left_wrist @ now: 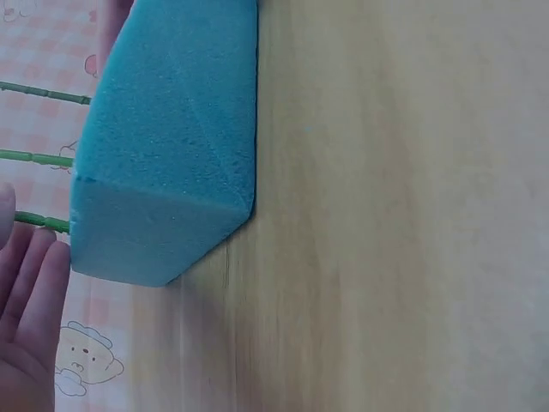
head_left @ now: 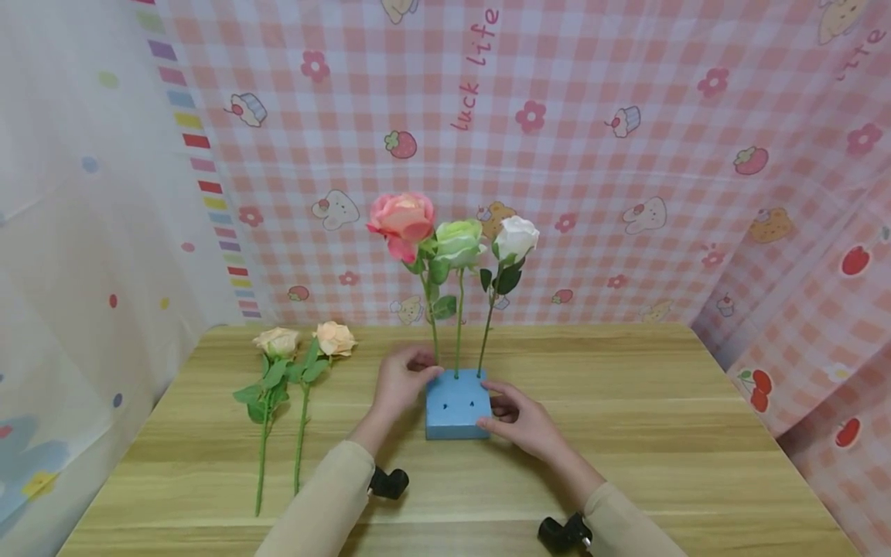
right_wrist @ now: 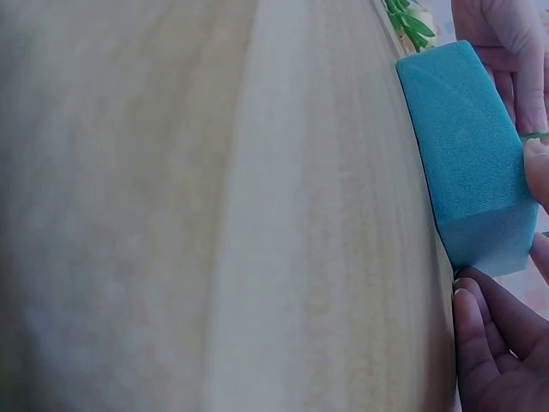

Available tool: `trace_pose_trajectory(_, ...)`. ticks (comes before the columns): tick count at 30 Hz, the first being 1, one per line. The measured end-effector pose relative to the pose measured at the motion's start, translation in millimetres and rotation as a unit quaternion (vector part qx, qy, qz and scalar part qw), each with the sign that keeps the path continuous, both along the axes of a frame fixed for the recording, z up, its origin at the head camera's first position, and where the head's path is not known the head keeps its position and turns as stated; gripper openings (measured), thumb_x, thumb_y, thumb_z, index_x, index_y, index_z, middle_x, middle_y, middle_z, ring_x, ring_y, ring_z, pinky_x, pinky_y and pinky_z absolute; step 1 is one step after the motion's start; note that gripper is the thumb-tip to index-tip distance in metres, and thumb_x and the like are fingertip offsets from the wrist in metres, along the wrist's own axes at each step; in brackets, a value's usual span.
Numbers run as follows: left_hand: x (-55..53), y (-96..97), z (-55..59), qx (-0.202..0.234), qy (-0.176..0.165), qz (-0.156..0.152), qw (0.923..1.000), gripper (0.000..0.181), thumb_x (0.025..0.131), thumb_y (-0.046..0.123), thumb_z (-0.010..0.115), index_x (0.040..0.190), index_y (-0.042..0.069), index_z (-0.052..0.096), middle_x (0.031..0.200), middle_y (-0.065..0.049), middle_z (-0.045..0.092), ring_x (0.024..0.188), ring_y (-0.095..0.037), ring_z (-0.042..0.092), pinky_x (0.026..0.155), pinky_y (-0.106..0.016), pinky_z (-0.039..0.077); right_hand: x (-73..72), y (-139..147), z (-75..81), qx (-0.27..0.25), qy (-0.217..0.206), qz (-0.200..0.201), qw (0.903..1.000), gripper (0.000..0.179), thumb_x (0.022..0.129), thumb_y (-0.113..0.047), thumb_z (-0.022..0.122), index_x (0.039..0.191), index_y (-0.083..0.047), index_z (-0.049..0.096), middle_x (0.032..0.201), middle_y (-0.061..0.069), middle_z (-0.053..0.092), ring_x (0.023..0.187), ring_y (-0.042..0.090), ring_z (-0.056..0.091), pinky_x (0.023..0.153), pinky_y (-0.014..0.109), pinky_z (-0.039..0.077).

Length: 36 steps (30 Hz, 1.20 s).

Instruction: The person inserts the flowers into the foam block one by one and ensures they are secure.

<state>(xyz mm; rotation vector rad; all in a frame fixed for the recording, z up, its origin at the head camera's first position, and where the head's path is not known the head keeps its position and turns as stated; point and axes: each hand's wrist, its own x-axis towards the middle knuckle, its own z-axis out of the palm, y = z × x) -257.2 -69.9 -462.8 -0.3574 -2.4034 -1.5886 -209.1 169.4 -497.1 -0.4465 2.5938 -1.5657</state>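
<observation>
A blue foam block sits on the table with three artificial roses upright in its back row of holes. From left to right they are a pink rose, a light green rose and a white rose. My left hand is at the block's back left corner, pinching the pink rose's stem low down, close to the foam. On the other side, my right hand grips the block's right side, thumb near the front corner. Two small front holes show in the top face.
Two peach roses, one paler and one deeper, lie on the left of the wooden table, stems toward the front. A pink checked cloth hangs right behind the table. Black wrist cameras sit under both forearms.
</observation>
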Motion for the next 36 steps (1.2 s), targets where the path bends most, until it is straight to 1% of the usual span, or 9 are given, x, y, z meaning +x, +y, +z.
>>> trace_pose_trajectory(5, 8.9, -8.8, 0.8, 0.011, -0.024, -0.013, 0.9996, 0.029, 0.084, 0.006, 0.079, 0.112, 0.001, 0.07, 0.098, -0.009, 0.072, 0.091, -0.022, 0.067, 0.084, -0.033, 0.056, 1.1, 0.9, 0.6, 0.004, 0.003, 0.003, 1.0, 0.061, 0.088, -0.028, 0.078, 0.142, -0.016, 0.053, 0.122, 0.013, 0.065, 0.106, 0.025, 0.063, 0.088, 0.035, 0.054)
trace_pose_trajectory(8, 14.7, -17.4, 1.9, 0.02, -0.04, -0.015, 0.9989, 0.034, 0.085, 0.006, 0.078, 0.117, 0.001, 0.068, 0.102, -0.01, 0.072, 0.094, -0.023, 0.067, 0.085, -0.034, 0.056, 1.8, 1.2, 1.7, 0.004, 0.004, 0.005, 1.0, 0.061, 0.088, -0.028, 0.078, 0.143, -0.016, 0.053, 0.122, 0.013, 0.065, 0.107, 0.025, 0.062, 0.089, 0.035, 0.054)
trace_pose_trajectory(11, 20.9, -28.2, 1.7, 0.014, -0.046, -0.021, 0.9986, 0.035, 0.085, 0.005, 0.078, 0.119, 0.002, 0.067, 0.101, -0.01, 0.072, 0.093, -0.023, 0.067, 0.084, -0.035, 0.056, 2.2, 1.4, 2.6, 0.005, 0.004, 0.006, 1.0, 0.061, 0.088, -0.028, 0.078, 0.143, -0.016, 0.053, 0.123, 0.013, 0.064, 0.108, 0.026, 0.062, 0.089, 0.035, 0.053)
trace_pose_trajectory(18, 37.8, -58.6, -5.7, -0.016, -0.074, -0.038, 0.9964, 0.038, 0.086, 0.006, 0.077, 0.122, 0.004, 0.066, 0.098, -0.006, 0.073, 0.09, -0.019, 0.067, 0.081, -0.03, 0.055, 1.8, 1.4, 0.6, 0.007, 0.008, 0.007, 0.9999, 0.06, 0.088, -0.028, 0.077, 0.142, -0.016, 0.053, 0.123, 0.014, 0.064, 0.108, 0.026, 0.062, 0.09, 0.037, 0.054)
trace_pose_trajectory(21, 45.0, -72.7, -8.6, -0.015, -0.092, -0.041, 0.9948, 0.04, 0.087, 0.007, 0.076, 0.125, 0.002, 0.064, 0.101, -0.007, 0.072, 0.091, -0.02, 0.067, 0.082, -0.029, 0.054, 1.4, 1.4, -0.3, 0.006, 0.008, 0.008, 0.9999, 0.06, 0.088, -0.028, 0.077, 0.142, -0.016, 0.053, 0.123, 0.014, 0.064, 0.108, 0.027, 0.062, 0.09, 0.038, 0.054)
trace_pose_trajectory(26, 55.9, -95.6, -10.7, 0.012, -0.122, -0.056, 0.9908, 0.045, 0.09, 0.009, 0.074, 0.131, -0.001, 0.059, 0.107, -0.013, 0.071, 0.095, -0.023, 0.066, 0.082, -0.027, 0.054, 1.2, 1.2, -0.2, 0.005, 0.005, 0.002, 1.0, 0.06, 0.088, -0.028, 0.078, 0.142, -0.017, 0.054, 0.123, 0.013, 0.064, 0.107, 0.026, 0.062, 0.089, 0.038, 0.054)
trace_pose_trajectory(30, 64.6, -112.2, -8.5, 0.033, -0.139, -0.068, 0.9874, 0.049, 0.09, 0.01, 0.073, 0.133, -0.004, 0.055, 0.111, -0.019, 0.068, 0.098, -0.027, 0.065, 0.082, -0.027, 0.055, 0.5, 1.0, -0.1, 0.005, 0.006, 0.0, 1.0, 0.06, 0.087, -0.028, 0.078, 0.141, -0.016, 0.055, 0.122, 0.012, 0.064, 0.106, 0.025, 0.062, 0.089, 0.038, 0.054)
trace_pose_trajectory(34, 72.0, -126.9, -4.1, 0.039, -0.152, -0.065, 0.9855, 0.05, 0.09, 0.008, 0.073, 0.133, -0.007, 0.053, 0.114, -0.023, 0.066, 0.099, -0.028, 0.065, 0.08, -0.027, 0.056, -0.1, 0.9, -0.4, 0.005, 0.006, 0.002, 1.0, 0.06, 0.088, -0.028, 0.078, 0.142, -0.016, 0.054, 0.123, 0.013, 0.064, 0.107, 0.026, 0.062, 0.089, 0.039, 0.054)
trace_pose_trajectory(36, 74.6, -134.2, -2.4, 0.037, -0.151, -0.059, 0.9861, 0.05, 0.09, 0.007, 0.072, 0.133, -0.008, 0.053, 0.114, -0.025, 0.065, 0.099, -0.028, 0.065, 0.079, -0.027, 0.056, 0.0, 0.5, -0.3, 0.004, 0.005, 0.001, 1.0, 0.06, 0.088, -0.028, 0.078, 0.142, -0.016, 0.054, 0.123, 0.013, 0.064, 0.107, 0.026, 0.062, 0.089, 0.039, 0.054)
